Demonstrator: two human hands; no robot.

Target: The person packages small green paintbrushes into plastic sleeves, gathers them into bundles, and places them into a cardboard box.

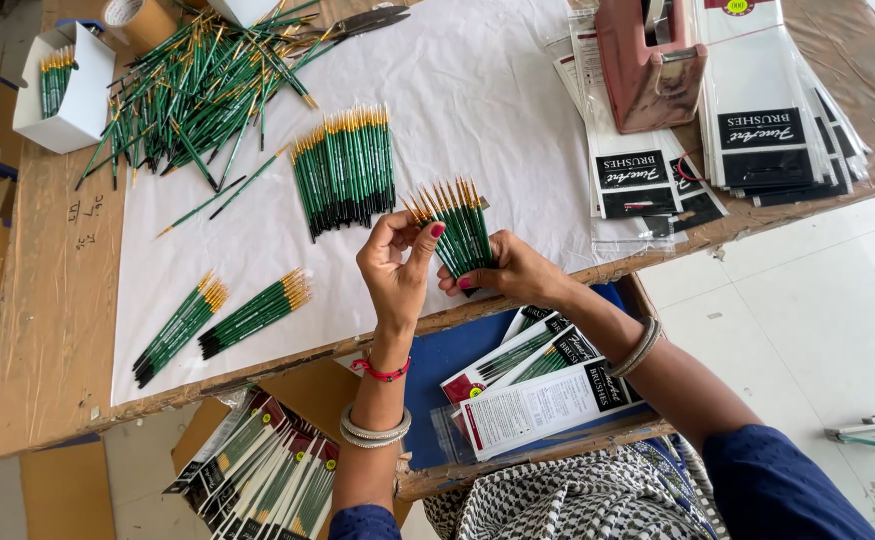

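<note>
Both hands are up at the centre of the frame, and between them is a fanned bunch of green paintbrushes (460, 232), roughly ten, too tightly packed to count exactly. The right hand (507, 268) has its fingers closed around the bunch's lower end; the left hand (395, 262) pinches the bunch's left edge between thumb and fingertips, the other fingers curled loosely.

Just up and left, a neat row of brushes (345, 168) lies on the white paper (477, 90) that covers the surface (52, 330). Lower left, two small bundles (219, 312) sit side by side. Upper left, a loose heap of brushes (197, 90) sprawls out, too many to count, with a white box (69, 88) holding a few more beside it. Scissors (357, 22) lie at the top. Upper right, a pink tape dispenser (647, 62) stands over stacks of clear packaging sleeves (757, 110). Below the surface edge, packed brush sets (542, 385) rest on a lower shelf, and more packed sets (272, 470) fill a carton at lower left.
</note>
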